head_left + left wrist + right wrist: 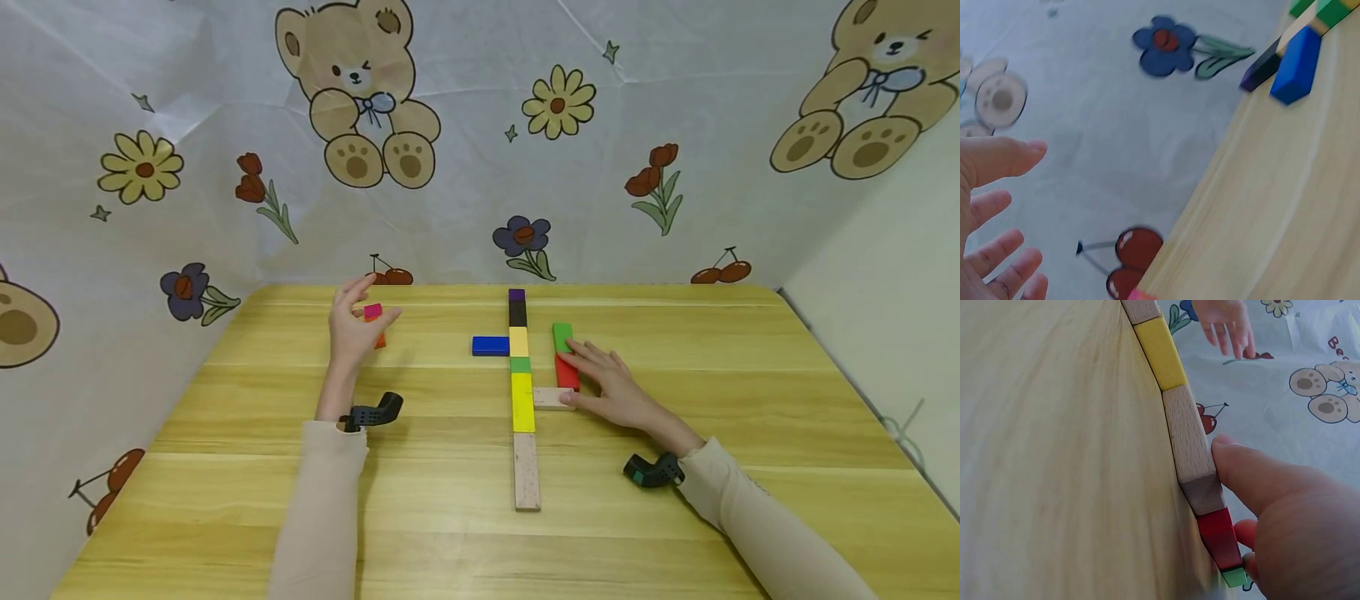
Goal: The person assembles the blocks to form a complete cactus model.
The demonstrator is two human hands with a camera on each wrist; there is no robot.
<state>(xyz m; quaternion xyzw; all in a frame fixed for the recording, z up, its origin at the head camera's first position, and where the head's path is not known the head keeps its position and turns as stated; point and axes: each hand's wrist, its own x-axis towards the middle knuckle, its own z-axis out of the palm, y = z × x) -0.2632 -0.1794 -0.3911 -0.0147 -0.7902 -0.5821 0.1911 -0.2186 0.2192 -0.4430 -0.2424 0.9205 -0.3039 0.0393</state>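
My left hand point(351, 332) hovers at the far left of the table, thumb and fingers spread, beside a pink block point(372, 311) and an orange-red block point(382, 339) partly hidden behind it. In the left wrist view its fingers surround nothing. Over on the right, my right hand point(613, 390) reaches in with extended fingers, fingertips at a red block point(567, 377) and a green block point(562, 336) set end to end. Its thumb lies at the end of a pale wooden block point(550, 398), which juts right from the yellow block point(522, 404); the right wrist view shows this wooden block point(1188, 431) meeting the red one.
A column of blocks runs down the table's middle: purple point(517, 294), black point(517, 314), cream point(518, 342), small green point(520, 365), the yellow one, then pale wood point(527, 471). A blue block point(491, 346) sticks out left from the cream one. A printed cloth point(465, 167) hangs behind.
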